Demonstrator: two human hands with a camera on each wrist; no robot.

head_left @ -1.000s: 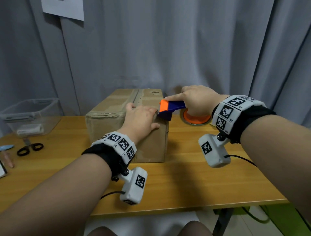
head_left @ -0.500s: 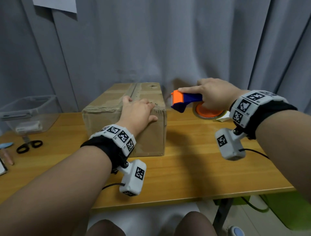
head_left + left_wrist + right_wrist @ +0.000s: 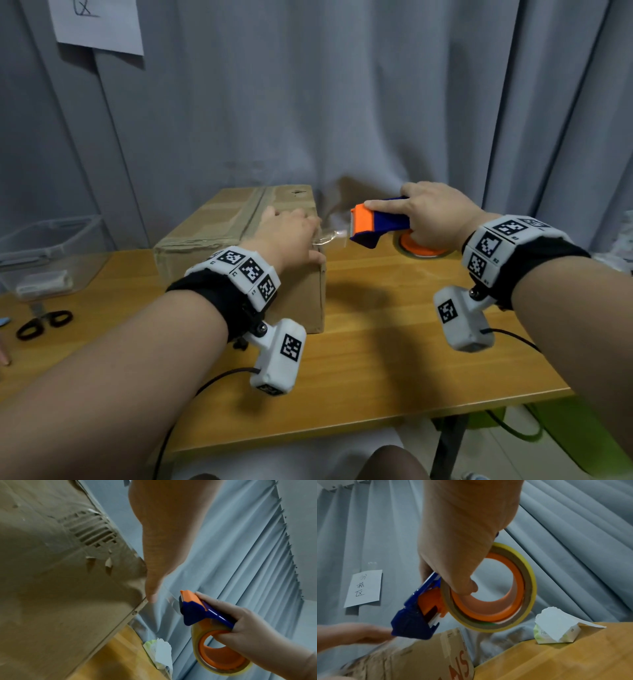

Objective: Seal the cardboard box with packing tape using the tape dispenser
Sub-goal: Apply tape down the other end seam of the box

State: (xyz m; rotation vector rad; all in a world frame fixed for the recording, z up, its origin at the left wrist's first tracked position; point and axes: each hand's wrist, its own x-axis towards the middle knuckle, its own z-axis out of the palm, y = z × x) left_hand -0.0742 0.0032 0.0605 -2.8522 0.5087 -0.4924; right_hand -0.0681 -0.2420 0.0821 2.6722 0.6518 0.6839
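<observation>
**Desk:** What's in the frame, biggest first?

**Photographer:** A wooden table [image 3: 394,346] before a grey curtain [image 3: 342,102]. On it a closed box [image 3: 219,226], under the left hand [image 3: 291,236] and to the left of the right hand [image 3: 435,216]. A tub [image 3: 51,253] and scissors [image 3: 41,323] lie well to the left of the left hand. A crumpled paper packet [image 3: 556,630] sits on the table below and to the right of the right hand.

**Desk:** And the hands?

**Photographer:** The left hand lies on the box's top right edge, fingers fairly straight and pressing down; it seems to pin the tape's end there, though the contact is blurred. The right hand is curled round the dispenser [image 3: 380,222], forefinger stretched along its top and thumb hooked in the orange ring, holding it in the air just to the right of the box, clear of the table.

**Desk:** How far along is the sealing?

**Photographer:** A short clear strip of tape [image 3: 330,236] runs from the left hand's fingertips to the dispenser's toothed edge. The box's centre seam already shows a band of tape. By my reading this strip is stuck down at the edge and not yet cut. What's left appears to be severing it and smoothing the loose end down the side.
</observation>
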